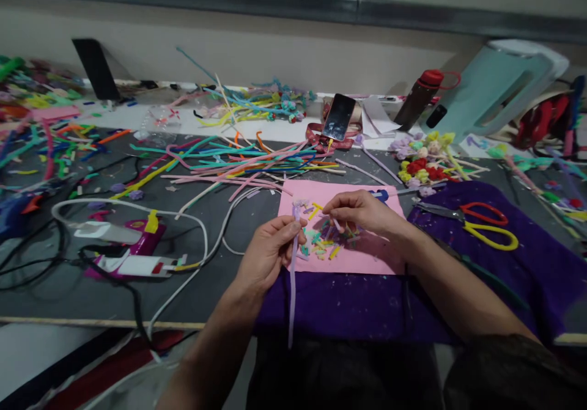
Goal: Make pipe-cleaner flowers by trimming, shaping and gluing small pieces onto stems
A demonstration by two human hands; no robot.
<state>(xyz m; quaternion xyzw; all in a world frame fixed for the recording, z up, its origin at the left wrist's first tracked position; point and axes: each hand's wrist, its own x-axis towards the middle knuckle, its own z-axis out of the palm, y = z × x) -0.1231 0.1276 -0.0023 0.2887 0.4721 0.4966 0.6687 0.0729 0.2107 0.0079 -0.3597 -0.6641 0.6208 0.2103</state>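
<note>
A lilac stem [292, 275] is pinched in the left hand [268, 254] at frame centre, its curled tip [298, 205] already formed — the rest hangs straight, unworked. The right hand's [362, 211] grip is pressed onto cut scraps [321, 242] on a pink sheet [367, 257]. Loose stems [247, 159] are strewn across the grey table [206, 288]; scissors [486, 226] lie at right, a bare wall [275, 49] behind.

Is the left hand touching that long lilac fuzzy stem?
Touching. The head view shows the left hand closed around the lilac stem, fingers wrapped near its top while the rest hangs down below.
</note>
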